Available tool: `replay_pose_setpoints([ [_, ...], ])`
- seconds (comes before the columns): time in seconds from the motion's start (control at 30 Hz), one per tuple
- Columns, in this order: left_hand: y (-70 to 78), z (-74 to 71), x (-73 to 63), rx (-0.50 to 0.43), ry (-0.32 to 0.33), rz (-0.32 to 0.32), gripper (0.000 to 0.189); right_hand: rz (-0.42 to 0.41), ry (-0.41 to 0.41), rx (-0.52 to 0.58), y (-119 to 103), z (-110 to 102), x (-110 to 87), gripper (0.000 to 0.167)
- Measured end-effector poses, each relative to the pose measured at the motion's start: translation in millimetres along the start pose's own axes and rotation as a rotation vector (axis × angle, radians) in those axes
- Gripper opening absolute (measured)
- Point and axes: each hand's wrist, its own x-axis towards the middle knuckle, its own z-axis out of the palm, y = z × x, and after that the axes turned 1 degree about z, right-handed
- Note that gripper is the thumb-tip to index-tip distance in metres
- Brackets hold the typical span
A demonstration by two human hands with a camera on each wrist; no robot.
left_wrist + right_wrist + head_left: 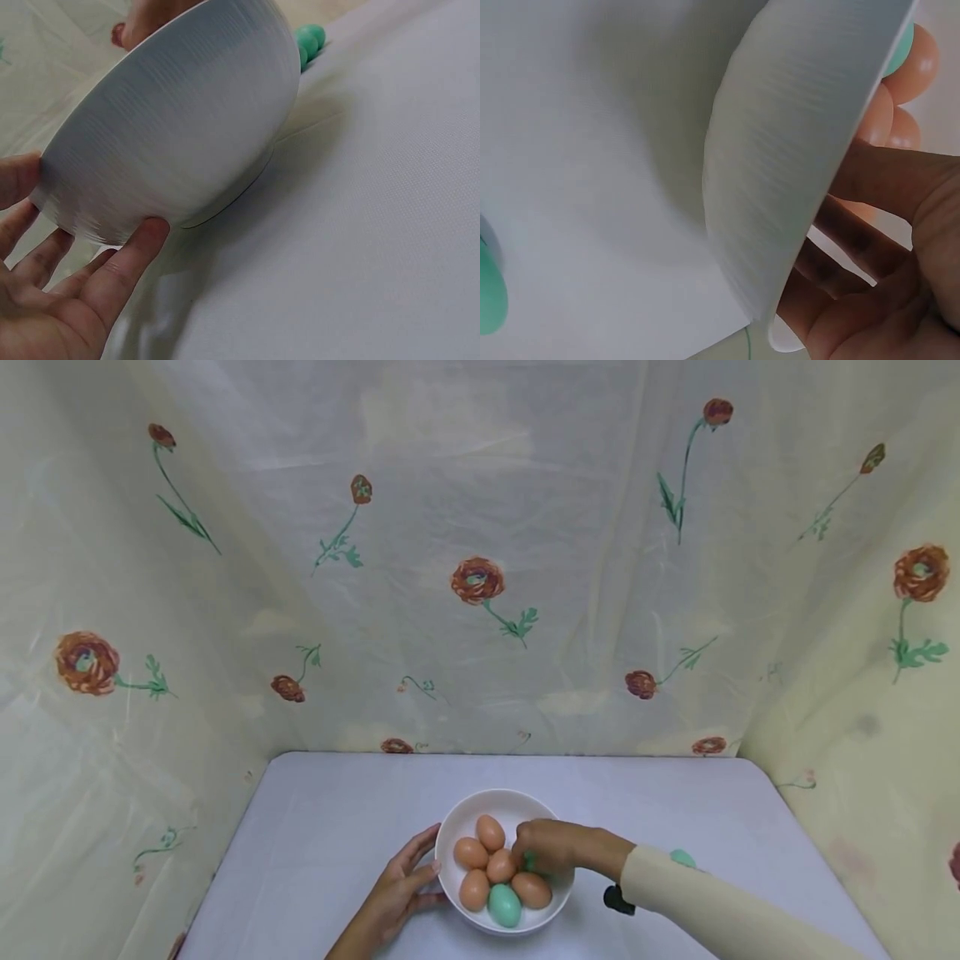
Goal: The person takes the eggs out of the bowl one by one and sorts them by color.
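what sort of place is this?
Probably a staged recording booth rather than a working kitchen: a flower-print sheet hangs round three sides of a plain white table, which carries a white bowl of brown and green eggs.

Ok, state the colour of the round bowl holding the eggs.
White round bowl, best seen in the head view.
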Motion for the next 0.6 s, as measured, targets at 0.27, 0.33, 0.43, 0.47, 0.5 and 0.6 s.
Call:
replay_pose_setpoints([
  [0.27, -1.2, -0.2, -1.7, -0.002, 0.006, -0.009, 0.067, 0.009, -0.087, -0.048, 0.1, 6.4, 6.7, 0.023],
  [0.33, -0.1, 0.2, -0.9, 0.003, 0.004, -0.01, 0.067, -0.027, -0.104, -0.074, 1.1, 7.4, 8.4, 0.018],
  [0.43, 2.3, 0.9, 2.0, 0.005, 0.011, -0.006, 0.066, -0.058, -0.106, -0.092, 2.0, 6.4, 10.0, 0.016],
  [0.47, 2.7, 0.9, 2.5, 0.007, 0.011, -0.003, 0.066, -0.053, -0.107, -0.093, 2.2, 6.0, 10.2, 0.016],
  [0.5, 2.7, 0.8, 2.5, 0.006, 0.011, 0.0, 0.066, -0.053, -0.104, -0.092, 2.4, 6.1, 10.2, 0.015],
  [0.6, -0.5, 0.5, -0.4, 0.003, 0.014, -0.012, 0.066, -0.044, -0.109, -0.062, 2.2, 9.2, 7.9, 0.018],
])
